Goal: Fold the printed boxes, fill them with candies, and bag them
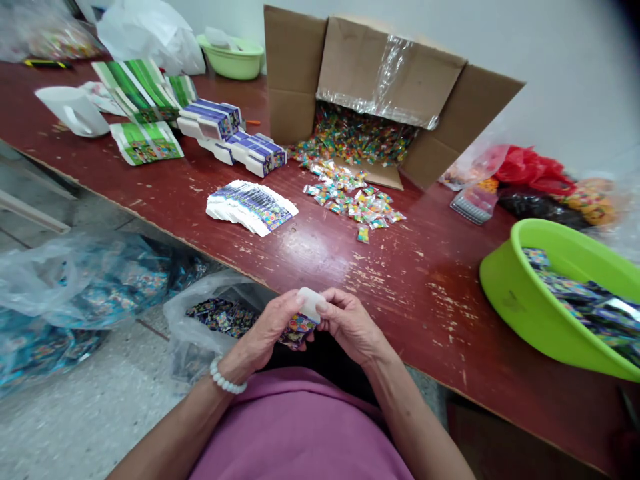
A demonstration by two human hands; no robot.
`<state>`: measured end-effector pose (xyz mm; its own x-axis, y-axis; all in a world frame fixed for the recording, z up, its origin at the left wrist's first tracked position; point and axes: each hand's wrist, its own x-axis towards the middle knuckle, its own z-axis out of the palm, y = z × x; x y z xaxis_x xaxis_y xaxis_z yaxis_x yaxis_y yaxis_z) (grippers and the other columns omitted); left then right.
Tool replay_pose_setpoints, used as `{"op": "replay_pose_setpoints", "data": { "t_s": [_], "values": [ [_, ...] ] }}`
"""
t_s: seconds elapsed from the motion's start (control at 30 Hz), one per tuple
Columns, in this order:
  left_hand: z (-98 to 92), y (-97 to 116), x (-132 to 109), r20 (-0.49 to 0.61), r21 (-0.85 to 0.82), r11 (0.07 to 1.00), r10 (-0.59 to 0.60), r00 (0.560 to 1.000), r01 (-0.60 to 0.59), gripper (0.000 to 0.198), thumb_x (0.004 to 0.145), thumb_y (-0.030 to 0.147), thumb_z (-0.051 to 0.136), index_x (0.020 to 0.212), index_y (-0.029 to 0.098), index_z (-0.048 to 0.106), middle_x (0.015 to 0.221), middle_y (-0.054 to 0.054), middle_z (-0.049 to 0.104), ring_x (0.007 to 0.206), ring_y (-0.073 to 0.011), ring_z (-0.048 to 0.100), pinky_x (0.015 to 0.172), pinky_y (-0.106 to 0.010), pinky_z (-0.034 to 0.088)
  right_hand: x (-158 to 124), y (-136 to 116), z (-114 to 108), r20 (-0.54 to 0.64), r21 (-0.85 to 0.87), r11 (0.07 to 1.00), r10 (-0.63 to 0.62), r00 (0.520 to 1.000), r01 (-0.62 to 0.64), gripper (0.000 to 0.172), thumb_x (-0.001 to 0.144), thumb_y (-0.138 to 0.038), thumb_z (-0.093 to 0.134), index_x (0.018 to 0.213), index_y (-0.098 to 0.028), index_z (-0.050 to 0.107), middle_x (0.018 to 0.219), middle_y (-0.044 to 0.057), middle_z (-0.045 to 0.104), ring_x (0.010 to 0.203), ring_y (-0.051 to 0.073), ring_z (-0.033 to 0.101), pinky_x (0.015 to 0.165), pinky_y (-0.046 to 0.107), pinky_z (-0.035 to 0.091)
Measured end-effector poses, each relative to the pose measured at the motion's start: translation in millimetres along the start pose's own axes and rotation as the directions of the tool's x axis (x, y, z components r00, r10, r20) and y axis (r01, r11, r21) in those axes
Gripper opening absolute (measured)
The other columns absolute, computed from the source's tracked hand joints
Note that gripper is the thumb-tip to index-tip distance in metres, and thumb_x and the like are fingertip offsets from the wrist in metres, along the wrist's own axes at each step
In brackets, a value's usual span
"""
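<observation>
Just in front of the table's edge, my left hand is closed round a small printed purple box with a white flap up. My right hand pinches that white flap from the other side, thumb and fingers together. Beyond my hands on the table lies a fanned stack of flat purple boxes. To its right, small wrapped candies spill out of a big cardboard box lying on its side. The lower part of the box in my hands is hidden by my fingers.
A green basin of purple packets stands at the right. Bundled purple boxes, green bundles and a white mug are at back left. Plastic bags of packets sit below the table's left edge.
</observation>
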<state>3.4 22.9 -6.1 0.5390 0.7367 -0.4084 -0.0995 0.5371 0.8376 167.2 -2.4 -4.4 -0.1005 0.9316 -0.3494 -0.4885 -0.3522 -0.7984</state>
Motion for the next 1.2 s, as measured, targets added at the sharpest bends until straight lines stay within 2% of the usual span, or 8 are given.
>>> {"op": "replay_pose_setpoints", "data": {
  "t_s": [0.33,0.53,0.6,0.7,0.83,0.9,1.03,1.2],
  "values": [
    [3.2,-5.5,0.9,-0.063,-0.029,0.999,0.015,0.998,-0.017,0.054,0.084,0.065,0.056,0.086,0.012,0.067,0.070,-0.008,0.068,0.053,-0.0156,0.063,0.040,-0.019,0.045,-1.3,0.6,-1.5,0.078,-0.023,0.999,-0.032,0.996,0.034,0.033,0.066,-0.039,0.088,0.085,-0.017,0.072,0.068,-0.002,0.067,0.051,0.006,0.057,0.052,0.018,0.046],
    [1.7,-6.0,2.3,-0.038,0.026,1.000,0.018,0.999,-0.017,0.050,0.084,0.065,0.058,0.093,0.016,0.066,0.067,-0.003,0.067,0.049,-0.0118,0.060,0.041,-0.017,0.046,5.3,3.2,-1.7,0.056,-0.241,0.961,-0.125,0.991,0.135,0.026,0.073,-0.037,0.083,0.078,-0.019,0.066,0.063,-0.003,0.067,0.048,0.011,0.060,0.047,0.021,0.043],
    [1.8,-4.4,2.4,-0.046,0.000,0.999,-0.052,0.998,0.052,0.052,0.085,0.066,0.057,0.096,0.016,0.066,0.066,-0.003,0.066,0.049,-0.0125,0.061,0.039,-0.016,0.046,4.9,3.9,-3.1,0.019,-0.351,0.904,-0.255,0.967,0.245,0.021,0.077,-0.037,0.079,0.078,-0.020,0.068,0.068,-0.001,0.068,0.053,0.012,0.062,0.053,0.024,0.048],
    [1.5,-1.2,3.1,0.013,-0.126,0.973,-0.194,0.981,0.194,0.058,0.088,0.069,0.049,0.095,0.013,0.066,0.068,-0.007,0.067,0.049,-0.0147,0.063,0.034,-0.019,0.047,1.7,3.4,-6.6,0.061,-0.565,0.695,-0.502,0.862,0.445,0.013,0.085,-0.034,0.072,0.083,-0.021,0.074,0.080,0.002,0.070,0.069,0.015,0.066,0.066,0.027,0.052],
    [0.6,0.8,6.1,0.111,-0.255,0.922,-0.271,0.956,0.291,0.061,0.092,0.068,0.041,0.103,0.013,0.065,0.068,-0.007,0.066,0.047,-0.0167,0.064,0.032,-0.023,0.050,-2.6,-1.3,-9.3,0.274,-0.657,0.507,-0.529,0.803,0.558,0.016,0.094,-0.030,0.061,0.091,-0.022,0.075,0.092,0.005,0.073,0.080,0.016,0.068,0.076,0.029,0.053],
    [1.0,0.2,7.0,0.106,-0.263,0.929,-0.241,0.965,0.261,0.058,0.093,0.066,0.042,0.114,0.016,0.062,0.068,-0.005,0.065,0.047,-0.0168,0.064,0.032,-0.022,0.049,-3.0,-2.7,-8.8,0.272,-0.658,0.534,-0.489,0.829,0.531,0.018,0.094,-0.030,0.060,0.087,-0.020,0.073,0.094,0.005,0.072,0.072,0.014,0.069,0.072,0.028,0.054],
    [4.1,-1.6,5.3,0.010,-0.162,0.969,-0.185,0.983,0.184,0.060,0.092,0.068,0.040,0.128,0.022,0.057,0.069,-0.002,0.064,0.050,-0.0155,0.064,0.032,-0.018,0.046,1.0,-0.2,-8.6,0.131,-0.530,0.787,-0.291,0.948,0.315,0.019,0.085,-0.037,0.071,0.083,-0.019,0.068,0.084,0.002,0.072,0.053,0.011,0.064,0.054,0.024,0.053],
    [4.6,-2.7,3.2,0.014,-0.041,0.983,-0.176,0.984,0.176,0.074,0.089,0.076,0.031,0.131,0.021,0.056,0.066,-0.002,0.063,0.047,-0.0137,0.062,0.030,-0.014,0.039,9.0,0.6,-8.5,0.088,-0.464,0.869,-0.149,0.985,0.172,0.024,0.079,-0.041,0.077,0.085,-0.018,0.072,0.079,0.004,0.076,0.053,0.014,0.066,0.050,0.026,0.054]
  ]
}}
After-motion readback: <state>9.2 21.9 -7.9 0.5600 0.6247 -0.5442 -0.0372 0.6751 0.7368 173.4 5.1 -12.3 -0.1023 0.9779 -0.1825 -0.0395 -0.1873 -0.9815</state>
